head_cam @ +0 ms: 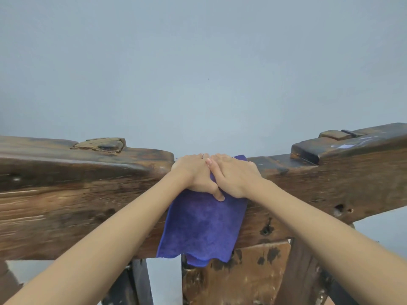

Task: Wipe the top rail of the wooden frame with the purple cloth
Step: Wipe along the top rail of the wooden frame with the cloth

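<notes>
Top rail: a thick, dark, weathered top rail [88,194] of the wooden frame runs across the view, dipping lower at its middle.
Purple cloth: the purple cloth [200,230] is draped over that low middle section, hanging down the rail's near face, its lower edge just below the rail's underside.
Left hand: the left hand [195,175] lies flat on the cloth on the rail's top, fingers straight, pressing down.
Right hand: the right hand [233,175] lies just beside it, touching it, fingers straight on the cloth, thumb crossing the left thumb.
Wall: a plain pale grey wall [198,62] stands behind the rail.
Posts: wooden posts [237,274] stand below the rail.
</notes>
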Demonstrator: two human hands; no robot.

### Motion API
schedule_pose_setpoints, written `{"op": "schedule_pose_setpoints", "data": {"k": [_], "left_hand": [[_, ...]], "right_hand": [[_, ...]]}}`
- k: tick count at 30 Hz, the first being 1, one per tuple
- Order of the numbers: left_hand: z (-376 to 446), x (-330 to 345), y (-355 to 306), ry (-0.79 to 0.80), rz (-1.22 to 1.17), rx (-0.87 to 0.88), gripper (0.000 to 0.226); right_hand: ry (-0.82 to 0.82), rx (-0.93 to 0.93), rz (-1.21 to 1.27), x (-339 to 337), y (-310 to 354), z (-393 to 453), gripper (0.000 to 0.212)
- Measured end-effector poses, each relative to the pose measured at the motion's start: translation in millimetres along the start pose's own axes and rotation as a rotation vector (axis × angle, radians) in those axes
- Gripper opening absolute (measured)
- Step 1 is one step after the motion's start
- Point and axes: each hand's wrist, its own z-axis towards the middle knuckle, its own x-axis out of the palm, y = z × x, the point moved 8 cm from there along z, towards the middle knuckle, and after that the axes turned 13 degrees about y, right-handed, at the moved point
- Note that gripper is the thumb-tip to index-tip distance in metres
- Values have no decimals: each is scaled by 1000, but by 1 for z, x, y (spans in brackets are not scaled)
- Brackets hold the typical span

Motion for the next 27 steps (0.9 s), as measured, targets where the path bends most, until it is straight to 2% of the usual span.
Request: {"op": "schedule_pose_setpoints", "data": {"k": [3, 5, 10, 12, 15, 17, 20, 24, 27], "left_hand": [[-2, 4, -5, -131, 24, -2, 93], [-2, 7, -7, -163, 22, -12, 91], [6, 7, -11, -81, 52, -52, 118], [14, 6, -14, -35, 41, -60, 119], [31, 3, -20, 49, 1, -64, 119], [44, 2, -20, 91, -88, -58, 115], [59, 1, -21, 162, -228, -41, 110], [63, 0, -31, 207, -300, 4, 88], [53, -4, -36, 146, -178, -80, 101]], "right_hand": [[-112, -49, -113, 1, -4, -19, 55], [-152, -88, -165, 4, -8, -26, 55], [-170, -127, -181, 3, -14, -22, 60], [-163, -129, -173, -1, -19, -13, 55], [-7, -113, -84, -2, -34, 9, 49], [139, -106, -33, 0, -44, 24, 52], [271, -119, -5, -2, -52, 36, 57], [337, -76, -9, -3, -60, 38, 59], [259, -28, -4, -5, -67, 29, 50]]}}
